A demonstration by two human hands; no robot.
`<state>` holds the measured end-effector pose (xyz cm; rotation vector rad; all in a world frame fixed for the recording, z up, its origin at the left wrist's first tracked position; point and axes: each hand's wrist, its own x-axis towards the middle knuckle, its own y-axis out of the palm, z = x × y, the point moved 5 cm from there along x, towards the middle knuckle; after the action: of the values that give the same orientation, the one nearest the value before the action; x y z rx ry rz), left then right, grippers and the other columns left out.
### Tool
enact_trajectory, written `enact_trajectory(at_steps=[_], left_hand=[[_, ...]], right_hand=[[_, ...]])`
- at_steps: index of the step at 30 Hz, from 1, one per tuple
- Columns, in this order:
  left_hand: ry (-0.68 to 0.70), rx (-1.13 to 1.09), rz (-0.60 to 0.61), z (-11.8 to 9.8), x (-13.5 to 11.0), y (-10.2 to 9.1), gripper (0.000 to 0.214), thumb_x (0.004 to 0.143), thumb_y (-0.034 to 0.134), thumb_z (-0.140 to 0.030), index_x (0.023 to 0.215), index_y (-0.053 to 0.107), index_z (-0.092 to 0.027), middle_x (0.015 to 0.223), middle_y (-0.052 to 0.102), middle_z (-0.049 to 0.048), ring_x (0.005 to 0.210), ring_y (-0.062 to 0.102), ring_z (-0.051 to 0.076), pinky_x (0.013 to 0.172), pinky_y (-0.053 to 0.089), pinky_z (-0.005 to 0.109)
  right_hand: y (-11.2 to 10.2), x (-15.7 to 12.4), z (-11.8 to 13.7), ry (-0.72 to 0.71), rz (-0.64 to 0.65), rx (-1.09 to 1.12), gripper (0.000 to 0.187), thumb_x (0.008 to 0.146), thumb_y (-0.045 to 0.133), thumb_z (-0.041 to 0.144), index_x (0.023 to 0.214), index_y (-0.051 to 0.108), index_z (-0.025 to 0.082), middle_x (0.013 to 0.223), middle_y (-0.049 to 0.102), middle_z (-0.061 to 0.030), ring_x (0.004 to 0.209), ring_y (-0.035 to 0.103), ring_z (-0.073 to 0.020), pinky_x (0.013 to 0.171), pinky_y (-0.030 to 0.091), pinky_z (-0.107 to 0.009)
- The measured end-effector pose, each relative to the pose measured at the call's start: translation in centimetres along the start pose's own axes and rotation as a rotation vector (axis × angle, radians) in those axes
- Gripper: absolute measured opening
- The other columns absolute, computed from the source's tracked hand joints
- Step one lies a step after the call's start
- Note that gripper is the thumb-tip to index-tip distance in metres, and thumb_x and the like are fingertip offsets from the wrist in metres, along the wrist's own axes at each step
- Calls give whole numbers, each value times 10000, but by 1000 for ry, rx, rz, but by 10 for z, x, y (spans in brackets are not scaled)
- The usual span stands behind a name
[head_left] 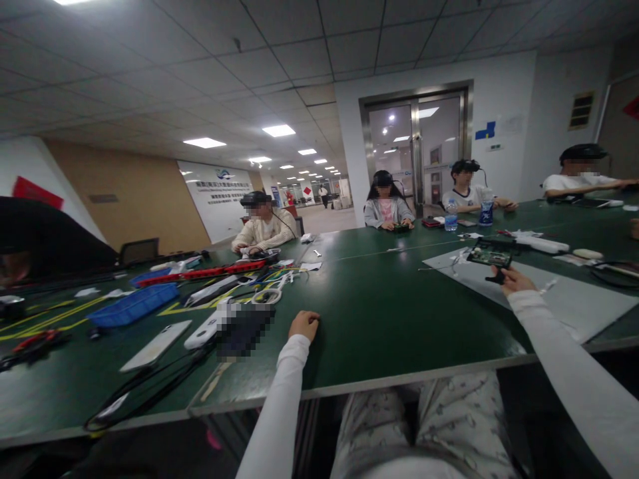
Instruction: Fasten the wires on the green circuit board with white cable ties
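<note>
My left hand (pixel 303 324) rests on the green table (pixel 379 319), its fingers curled in and nothing visible in them. To its left lie a dark blurred item (pixel 245 330) and a white power bank-like device (pixel 210 327). Over the right part of the table, my right hand (pixel 517 281) grips a circuit board (pixel 489 256) in a dark frame by its near edge. A small black piece (pixel 496 275) sticks out at my fingertips; how it joins the board is unclear. Beneath the board lies a light grey sheet (pixel 574 309).
At left are a white phone (pixel 156 346), a blue tray (pixel 134 305), a red strip (pixel 202 271), cables and tools. Two bottles (pixel 450 216) stand at the far right. Several people sit around the table, one holding a board (pixel 401 227). A white case (pixel 544 245) lies beyond the sheet.
</note>
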<state>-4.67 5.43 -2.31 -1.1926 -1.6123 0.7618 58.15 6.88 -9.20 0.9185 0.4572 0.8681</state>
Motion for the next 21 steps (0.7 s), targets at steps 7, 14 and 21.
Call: enact_trajectory(at_steps=[7, 14, 21], left_hand=[[-32, 2, 14, -2, -3, -2, 205, 679, 493, -140, 816, 638, -186, 904, 580, 23, 777, 548, 111, 764, 413, 200], [-2, -34, 7, -3, -7, -3, 198, 675, 494, -130, 808, 635, -171, 882, 570, 36, 757, 537, 119, 752, 414, 217], [8, -166, -36, -2, -9, -2, 192, 676, 510, -142, 820, 634, -169, 829, 605, 39, 766, 537, 136, 739, 403, 244]], right_hand=[[64, -49, -33, 247, 239, 14, 266, 660, 438, -5, 834, 537, 170, 811, 620, -36, 778, 602, -143, 696, 529, -333], [156, -127, -85, 453, 516, 51, 247, 657, 473, 48, 854, 556, 171, 833, 625, -40, 781, 596, -156, 706, 517, -338], [202, -190, -159, 658, 538, 169, 257, 604, 457, 30, 805, 549, 162, 740, 619, -21, 710, 589, -140, 670, 511, -310]])
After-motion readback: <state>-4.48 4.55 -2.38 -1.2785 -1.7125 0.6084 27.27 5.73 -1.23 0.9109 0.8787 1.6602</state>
